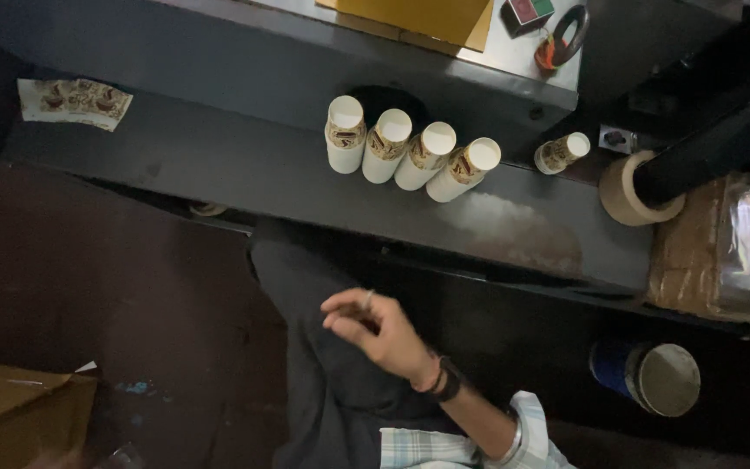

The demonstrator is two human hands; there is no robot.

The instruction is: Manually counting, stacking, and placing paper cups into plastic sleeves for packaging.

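White paper cups with brown printed bands stand in a row of four, touching, on a dark metal ledge; a fifth cup of the same kind lies apart to the right, tilted. They look light, thin-walled and easy to crush or tip; probably best taken lightly round the mid-wall. One hand, which side I cannot tell, hovers over a dark trouser leg, well below the cups, fingers loosely curled, holding nothing that I can see; ring, dark wristband, plaid sleeve. No other hand is in view. Tan tape roll sits on a black bar; blue cylinder tin sits lower right. Flat printed paper blank lies far left, brown cardboard box in the lower left corner.
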